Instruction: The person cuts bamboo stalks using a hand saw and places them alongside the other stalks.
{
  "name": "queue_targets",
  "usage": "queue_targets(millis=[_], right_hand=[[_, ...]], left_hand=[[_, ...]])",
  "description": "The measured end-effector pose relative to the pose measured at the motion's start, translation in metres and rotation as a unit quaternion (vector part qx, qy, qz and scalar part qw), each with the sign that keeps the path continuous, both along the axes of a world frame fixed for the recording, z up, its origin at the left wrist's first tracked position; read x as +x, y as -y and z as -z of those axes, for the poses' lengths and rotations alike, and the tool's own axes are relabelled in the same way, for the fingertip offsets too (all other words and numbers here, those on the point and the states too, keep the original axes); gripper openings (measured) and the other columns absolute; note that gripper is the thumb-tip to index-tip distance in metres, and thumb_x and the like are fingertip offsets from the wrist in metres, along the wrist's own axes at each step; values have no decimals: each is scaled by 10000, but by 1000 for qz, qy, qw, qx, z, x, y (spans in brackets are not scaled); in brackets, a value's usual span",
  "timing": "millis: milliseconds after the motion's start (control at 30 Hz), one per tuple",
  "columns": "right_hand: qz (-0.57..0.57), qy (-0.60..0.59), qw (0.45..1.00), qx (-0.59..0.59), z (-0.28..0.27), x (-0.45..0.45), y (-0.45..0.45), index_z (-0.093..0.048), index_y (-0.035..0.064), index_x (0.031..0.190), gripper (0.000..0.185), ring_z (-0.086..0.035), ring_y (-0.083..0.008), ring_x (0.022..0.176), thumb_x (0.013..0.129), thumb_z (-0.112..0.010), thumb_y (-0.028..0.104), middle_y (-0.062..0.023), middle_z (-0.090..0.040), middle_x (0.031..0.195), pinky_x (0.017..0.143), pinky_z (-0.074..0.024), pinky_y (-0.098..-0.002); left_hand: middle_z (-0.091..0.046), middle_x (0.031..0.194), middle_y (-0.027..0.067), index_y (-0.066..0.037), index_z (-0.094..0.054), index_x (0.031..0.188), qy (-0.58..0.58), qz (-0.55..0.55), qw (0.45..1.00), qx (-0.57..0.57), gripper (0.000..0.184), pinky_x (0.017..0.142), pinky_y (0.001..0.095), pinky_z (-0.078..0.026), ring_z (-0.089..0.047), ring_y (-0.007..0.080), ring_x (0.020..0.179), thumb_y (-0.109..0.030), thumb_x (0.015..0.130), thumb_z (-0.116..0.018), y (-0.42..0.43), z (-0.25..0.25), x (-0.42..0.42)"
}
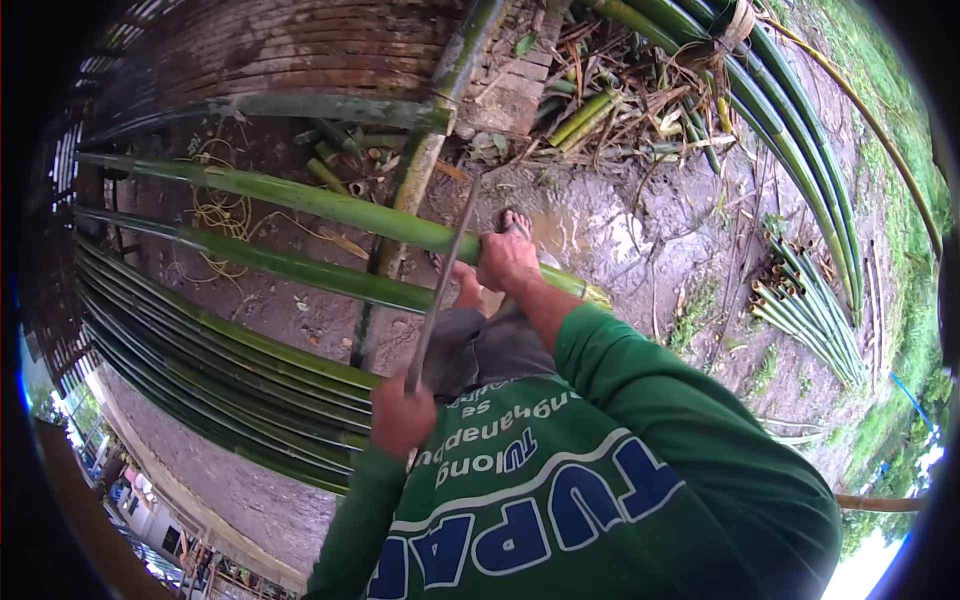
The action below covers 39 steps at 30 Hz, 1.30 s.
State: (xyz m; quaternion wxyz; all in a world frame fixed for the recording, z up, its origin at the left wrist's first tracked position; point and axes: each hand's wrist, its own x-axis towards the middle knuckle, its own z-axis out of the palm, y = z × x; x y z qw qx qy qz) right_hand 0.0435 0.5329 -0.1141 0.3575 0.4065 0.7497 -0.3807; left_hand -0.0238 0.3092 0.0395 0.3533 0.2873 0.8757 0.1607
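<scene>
My left hand (pixel 403 418) is closed around the handle of a long machete (pixel 447 285). The blade points away from me and crosses over a thick green bamboo pole (pixel 330 207); I cannot tell whether it touches. My right hand (pixel 508 262) is wrapped over that same pole near its right end, to the right of the blade. The pole rests across an upright-running bamboo support (pixel 412 185). A second green pole (pixel 300 272) lies closer to me, roughly alongside the first. My bare feet (pixel 515 222) stand just beyond the held pole.
Several green poles (pixel 220 365) lie side by side at the left. Cut bamboo pieces and scraps (pixel 590 115) pile up ahead. Long poles tied together (pixel 800 150) and a bundle of thin bamboo (pixel 815 315) lie at right. Yellow cord (pixel 225 215) is tangled on the muddy ground (pixel 680 240).
</scene>
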Motion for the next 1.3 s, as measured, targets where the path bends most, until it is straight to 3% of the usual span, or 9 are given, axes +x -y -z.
queue_targets(millis=[33, 100, 200, 333, 433, 633, 1033, 1100, 1300], right_hand=[[-30, -24, 997, 71, 0, 2, 4, -670, 69, 954, 329, -656, -312, 914, 717, -657, 297, -167, -669, 974, 778, -528, -405], [-25, -9, 999, 27, 9, 1, -1, -673, 60, 930, 290, -657, -316, 910, 726, -647, 264, -166, -671, 966, 773, -531, -404], [-63, -28, 995, 75, 2, 0, 3, -683, 57, 926, 274, -655, -315, 921, 725, -635, 236, -162, -669, 979, 798, -531, -392], [-28, -26, 998, 40, -1, 0, 5, -683, 57, 944, 270, -643, -301, 964, 715, -635, 191, -168, -664, 996, 821, -526, -386], [-17, -38, 999, 29, 4, 2, 10, -684, 59, 932, 257, -648, -300, 952, 717, -633, 190, -168, -665, 988, 802, -532, -385], [-25, -42, 998, 46, 17, 6, 8, -686, 63, 919, 239, -660, -310, 906, 724, -628, 189, -168, -670, 963, 775, -539, -390], [-41, -26, 993, 108, -3, 4, 20, -649, 81, 967, 258, -644, -305, 956, 722, -622, 153, -154, -661, 1000, 795, -530, -384], [-42, -18, 996, 73, -6, 7, 21, -656, 84, 973, 270, -645, -301, 957, 716, -634, 163, -150, -662, 1005, 797, -530, -385], [-20, -43, 996, 77, 5, 8, 23, -669, 82, 956, 265, -650, -288, 950, 708, -652, 173, -144, -669, 995, 792, -532, -382]], left_hand=[[-550, 630, 220, -1, -582, 844, -63, 9, 996, 60, 149, 654, 518, -410, -536, 443, 647, -97, 735, -546, -13, 41, -1], [-556, 657, 236, 8, -592, 890, 72, 22, 997, 1, 193, 672, 519, -421, -539, 461, 677, -92, 733, -540, -62, 49, -21], [-546, 650, 249, 7, -567, 825, 0, 29, 999, 45, 137, 635, 521, -424, -539, 463, 667, -86, 730, -532, -53, 40, -14], [-531, 606, 228, 1, -550, 763, 81, 11, 995, -54, 81, 548, 490, -433, -565, 435, 621, -70, 732, -527, 3, -66, -21], [-518, 591, 217, 10, -572, 794, 75, 22, 991, -105, 105, 525, 477, -433, -571, 424, 602, -59, 732, -525, -5, -76, -21], [-525, 601, 208, 7, -561, 766, 32, 15, 999, 31, 109, 540, 449, -405, -520, 389, 560, -99, 774, -535, -68, 48, -22], [-513, 590, 180, 19, -561, 826, 24, 86, 995, 51, 147, 526, 414, -423, -543, 322, 542, -117, 771, -550, -44, 8, -17], [-576, 721, 274, 49, -579, 874, 85, 35, 996, -11, 196, 612, 487, -452, -575, 454, 715, -118, 772, -566, -19, -40, -17], [-565, 678, 254, 30, -593, 889, 61, 28, 996, -50, 183, 577, 471, -447, -581, 437, 691, -108, 780, -540, -2, -61, -15]])
